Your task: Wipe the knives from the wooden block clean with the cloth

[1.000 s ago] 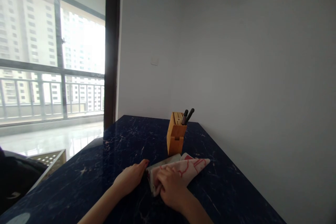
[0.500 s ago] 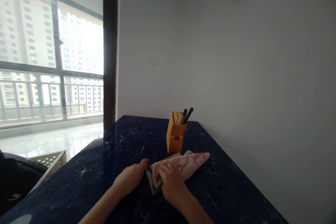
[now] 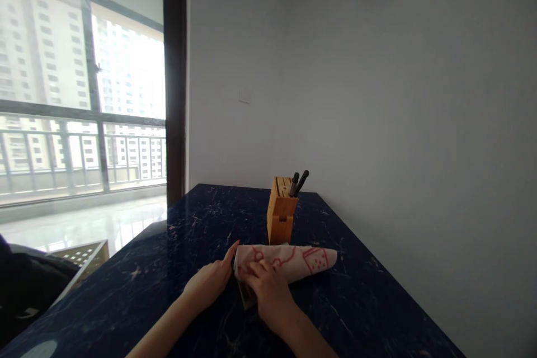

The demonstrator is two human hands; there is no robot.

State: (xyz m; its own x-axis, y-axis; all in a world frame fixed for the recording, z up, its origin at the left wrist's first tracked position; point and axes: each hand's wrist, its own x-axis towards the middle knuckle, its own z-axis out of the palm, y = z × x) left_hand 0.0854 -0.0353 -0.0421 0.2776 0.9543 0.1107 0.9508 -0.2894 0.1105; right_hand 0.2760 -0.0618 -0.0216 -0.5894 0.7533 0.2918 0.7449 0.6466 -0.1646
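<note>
A white cloth with red line drawings [image 3: 293, 260] lies folded on the dark blue marble-patterned table [image 3: 201, 224]. My right hand [image 3: 268, 293] presses on the cloth's near left end, its fingers curled over the fabric. Beside it, my left hand [image 3: 210, 285] rests on the table with its fingers together and stretched toward the cloth's left edge, fingertips touching it. Something grey shows under the cloth near my right hand; I cannot make out what it is.
A wooden knife block [image 3: 281, 217] with two black handles stands just behind the cloth. A grey wall runs along the table's right side. To the left are a tall window and a perforated metal surface [image 3: 79, 257]. A dark object [image 3: 25, 285] sits at the lower left.
The cloth has been rolled or folded over, so its shape is now longer and flatter with a different red drawing on top. Both hands stayed at its left end.
</note>
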